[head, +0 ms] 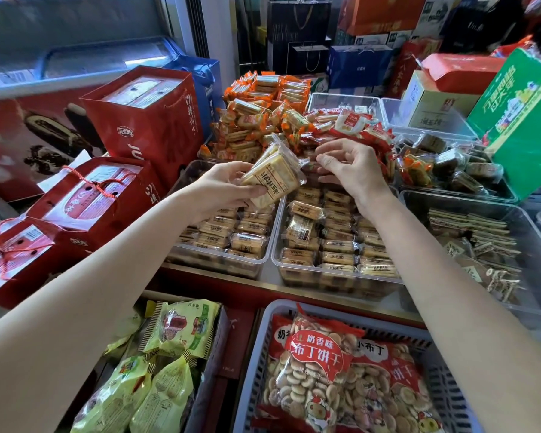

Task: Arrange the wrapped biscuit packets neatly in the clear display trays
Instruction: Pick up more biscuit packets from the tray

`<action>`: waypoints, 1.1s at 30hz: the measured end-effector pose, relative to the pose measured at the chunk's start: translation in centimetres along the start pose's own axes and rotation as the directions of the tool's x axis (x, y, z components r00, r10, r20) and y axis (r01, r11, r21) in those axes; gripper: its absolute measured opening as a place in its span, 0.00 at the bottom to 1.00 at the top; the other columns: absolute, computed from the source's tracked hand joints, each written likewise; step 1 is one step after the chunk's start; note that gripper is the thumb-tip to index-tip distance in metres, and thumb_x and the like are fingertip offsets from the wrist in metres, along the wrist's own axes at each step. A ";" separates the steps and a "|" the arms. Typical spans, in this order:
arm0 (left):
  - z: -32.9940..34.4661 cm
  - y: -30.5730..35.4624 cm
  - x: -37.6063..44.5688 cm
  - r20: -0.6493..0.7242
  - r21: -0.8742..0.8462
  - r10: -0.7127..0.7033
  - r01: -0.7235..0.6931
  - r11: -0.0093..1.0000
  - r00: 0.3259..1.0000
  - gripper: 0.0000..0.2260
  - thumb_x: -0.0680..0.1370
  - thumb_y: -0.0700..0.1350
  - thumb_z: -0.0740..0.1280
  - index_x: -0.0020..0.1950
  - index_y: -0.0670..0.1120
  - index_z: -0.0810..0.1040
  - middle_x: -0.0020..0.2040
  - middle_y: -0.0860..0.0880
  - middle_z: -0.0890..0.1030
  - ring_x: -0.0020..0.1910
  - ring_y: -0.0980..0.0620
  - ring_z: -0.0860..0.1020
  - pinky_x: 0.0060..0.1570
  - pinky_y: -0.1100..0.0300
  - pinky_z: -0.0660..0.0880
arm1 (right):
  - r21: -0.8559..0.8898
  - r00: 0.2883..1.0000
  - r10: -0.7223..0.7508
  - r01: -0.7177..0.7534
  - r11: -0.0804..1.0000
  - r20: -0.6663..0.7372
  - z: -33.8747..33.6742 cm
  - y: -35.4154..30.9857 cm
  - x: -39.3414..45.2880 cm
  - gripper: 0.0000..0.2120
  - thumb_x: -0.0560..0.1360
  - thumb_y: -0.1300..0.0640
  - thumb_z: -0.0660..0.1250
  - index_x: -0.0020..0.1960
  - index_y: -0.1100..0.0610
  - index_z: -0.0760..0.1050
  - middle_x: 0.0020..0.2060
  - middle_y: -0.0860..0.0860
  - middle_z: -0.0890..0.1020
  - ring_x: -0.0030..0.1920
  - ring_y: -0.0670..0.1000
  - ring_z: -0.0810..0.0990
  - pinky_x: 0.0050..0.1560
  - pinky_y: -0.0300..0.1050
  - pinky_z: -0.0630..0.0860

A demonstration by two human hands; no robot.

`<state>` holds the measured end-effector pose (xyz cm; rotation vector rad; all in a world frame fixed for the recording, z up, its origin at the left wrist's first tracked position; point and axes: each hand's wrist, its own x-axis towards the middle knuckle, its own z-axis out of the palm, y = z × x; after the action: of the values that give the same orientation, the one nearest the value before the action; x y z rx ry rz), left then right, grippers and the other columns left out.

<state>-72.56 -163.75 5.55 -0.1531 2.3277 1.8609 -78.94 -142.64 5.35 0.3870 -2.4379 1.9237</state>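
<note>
Gift boxes (pixel 107 198), red with cord handles, stacked at far left, one taller red box (pixel 144 120) behind them. Below, near bottom left, yellow-green snack bags (pixel 169 335) in a bin.

Left hand (pixel 228 185) raised over the left clear tray (pixel 219 267), fingers and thumb curled round a small stack of wrapped biscuit packets (pixel 274 179); stack held tilted, dark printed label facing camera, clear wrapper end sticking up. Left clear tray under it holds rows of the same pale packets, laid flat in layers, far end part hidden by the hand.

Middle clear tray (pixel 334 276) just beside the left one, walls touching or nearly so; mostly neat rows of packets, a couple at the left side lying crooked on top.

Right hand (pixel 353 170) above the far end of the middle tray, fingers bent, fingertips close to the wrapper edge of the held stack; cannot tell if it pinches the wrapper or holds anything.

Behind the hands, heaped orange-wrapped biscuits (pixel 263 117), then red-wrapped ones (pixel 359 129).

Bottom centre-right, grey basket (pixel 263 354) with red bags of small round cookies (pixel 319 370).

Right clear tray (pixel 537 245) with brown layered packets, loosely piled. Above it another tray of dark wrapped squares (pixel 450 164). Far right, green carton (pixel 519 120) leaning.
</note>
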 end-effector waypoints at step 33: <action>1.3 -0.9 1.4 -0.107 0.520 0.075 -0.008 0.854 0.991 0.28 0.69 0.43 0.76 0.66 0.47 0.70 0.56 0.47 0.78 0.50 0.51 0.76 0.49 0.58 0.74 | -0.236 0.966 -0.159 0.205 0.950 0.202 1.6 1.2 0.4 0.07 0.70 0.64 0.74 0.48 0.61 0.81 0.39 0.46 0.81 0.38 0.39 0.77 0.43 0.26 0.73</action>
<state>-73.71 -162.69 4.19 -0.1530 2.8420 1.1928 -79.37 -143.99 3.84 0.7772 -2.6063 1.5397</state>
